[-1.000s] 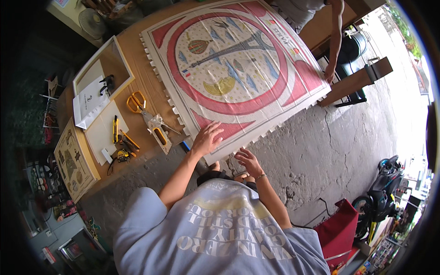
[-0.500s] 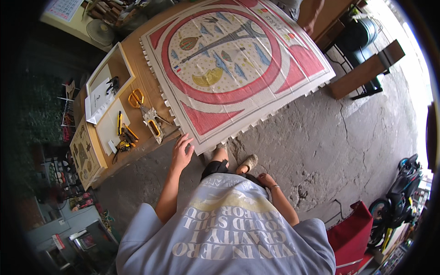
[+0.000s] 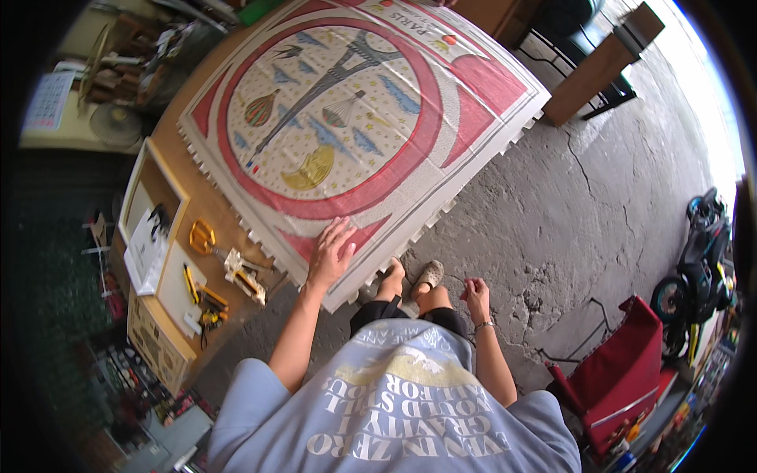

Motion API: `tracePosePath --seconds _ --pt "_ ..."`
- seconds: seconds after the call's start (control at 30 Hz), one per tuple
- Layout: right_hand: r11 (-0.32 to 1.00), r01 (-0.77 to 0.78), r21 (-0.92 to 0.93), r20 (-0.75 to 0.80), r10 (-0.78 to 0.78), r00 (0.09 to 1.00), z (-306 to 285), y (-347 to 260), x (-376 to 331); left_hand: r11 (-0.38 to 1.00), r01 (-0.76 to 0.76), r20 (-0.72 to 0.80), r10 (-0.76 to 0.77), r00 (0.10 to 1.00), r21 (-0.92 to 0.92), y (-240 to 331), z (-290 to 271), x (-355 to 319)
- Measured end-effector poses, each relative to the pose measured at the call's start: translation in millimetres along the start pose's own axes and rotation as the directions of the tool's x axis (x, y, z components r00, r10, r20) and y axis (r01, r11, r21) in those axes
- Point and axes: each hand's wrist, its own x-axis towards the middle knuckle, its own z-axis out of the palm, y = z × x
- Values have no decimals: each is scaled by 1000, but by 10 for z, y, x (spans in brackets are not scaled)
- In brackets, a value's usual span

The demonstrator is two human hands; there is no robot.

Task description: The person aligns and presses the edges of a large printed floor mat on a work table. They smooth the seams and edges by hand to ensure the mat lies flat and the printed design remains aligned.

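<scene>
A large illustrated sheet [image 3: 426, 177] with a tower, balloons and a moon inside a red ring lies over a wooden table. Small cut tabs run along its white edges, and creases cross its surface. My left hand [image 3: 331, 256] rests on the red corner area nearest me, fingers extended and holding nothing. Away from the sheet, my right hand [image 3: 476, 299] hangs beside my right leg with its fingers curled in; nothing shows in it. To the left of the sheet lie yellow-handled scissors [image 3: 203, 236] and a staple gun [image 3: 246, 277].
A yellow utility knife [image 3: 191, 284] lies by a wooden frame [image 3: 180, 206] on the table's left. Behind right is a brown board [image 3: 587, 83] on a black stand. A red folding chair [image 3: 619, 378] and a motorcycle [image 3: 694, 268] stand right. Another person's hand shows at the top.
My left hand has moved from the sheet's near corner up onto its surface. My right hand has moved out from my body. The view has shifted, with the sheet now further left.
</scene>
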Motion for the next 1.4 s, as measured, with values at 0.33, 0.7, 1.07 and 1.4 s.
tracePosePath --seconds 0.33,0.7,1.07,1.4 --pt "798 229 558 -129 -189 973 1130 -1491 1748 941 -336 233 318 919 40 -335 1362 2172" --pt "686 251 683 -162 -193 968 1225 -1286 2659 888 -457 400 400 825 54 -391 2615 3172" --pt "636 233 736 -168 -162 972 1219 -1223 2884 853 -521 462 446 766 40 -408 2842 3214" --pt "569 187 801 -142 -123 982 1276 -1148 2989 836 -546 499 450 741 57 -385 2919 3034"
